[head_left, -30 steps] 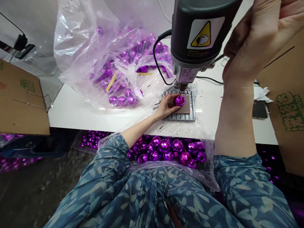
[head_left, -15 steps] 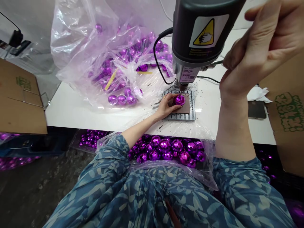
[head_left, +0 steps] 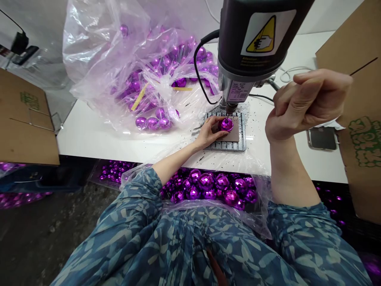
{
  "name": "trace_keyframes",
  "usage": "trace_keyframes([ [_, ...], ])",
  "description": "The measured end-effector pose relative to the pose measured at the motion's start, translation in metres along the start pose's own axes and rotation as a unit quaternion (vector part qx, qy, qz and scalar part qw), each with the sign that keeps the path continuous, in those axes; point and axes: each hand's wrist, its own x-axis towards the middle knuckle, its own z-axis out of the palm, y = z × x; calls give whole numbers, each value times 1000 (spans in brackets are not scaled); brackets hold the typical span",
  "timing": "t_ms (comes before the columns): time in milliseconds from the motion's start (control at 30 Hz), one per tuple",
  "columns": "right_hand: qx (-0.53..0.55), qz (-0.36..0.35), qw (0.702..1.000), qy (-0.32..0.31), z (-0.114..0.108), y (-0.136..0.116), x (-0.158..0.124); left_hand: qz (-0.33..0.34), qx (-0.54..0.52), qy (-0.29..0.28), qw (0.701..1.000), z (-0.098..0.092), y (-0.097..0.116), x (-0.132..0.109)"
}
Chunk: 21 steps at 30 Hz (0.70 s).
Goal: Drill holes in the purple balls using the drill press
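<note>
A shiny purple mirror ball ornament (head_left: 225,124) sits on a brown board (head_left: 233,136) over the slotted metal base (head_left: 241,146) of a drill press (head_left: 238,79). My left hand (head_left: 208,133) grips the ball from its left side, thumb in front and fingers behind. The drill's tip meets the ball's top; whether it has gone in I cannot tell. To the right of the motor housing, my right hand (head_left: 303,103) is closed in a fist round the press's lever (head_left: 272,82), whose outer end the fingers hide.
A clear plastic bag (head_left: 98,79) of purple balls fills the back left. More mirror balls (head_left: 206,181) lie in an open bag below the table edge. Cardboard boxes (head_left: 26,119) flank both sides. A phone (head_left: 323,138) lies at right. Dark shavings surround the base.
My right hand has come down and slightly left, bringing the lever round with it. My left hand still holds the ball in the same place on the board.
</note>
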Motion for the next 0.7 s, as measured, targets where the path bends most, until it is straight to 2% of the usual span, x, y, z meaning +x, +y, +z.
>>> trace_keyframes([
  [233, -16, -22, 1000, 6, -15, 27, -14, -4, 2, 8, 1000, 0, 2, 0],
  [400, -6, -27, 999, -19, -16, 20, -22, -7, 11, 12, 1000, 0, 1, 0],
  [467, -1, -18, 1000, -16, -6, 7, -9, -8, 15, 14, 1000, 0, 1, -1],
  [567, 3, 22, 1000, -12, 18, -12, 30, -12, 16, 15, 1000, 1, -1, 0],
  [633, 11, 116, 993, -10, 34, -19, 61, -18, 6, 10, 1000, 3, 0, 0],
  [700, -21, 184, 982, -49, 45, -18, 85, -23, -9, 9, 1000, 3, 5, -1],
])
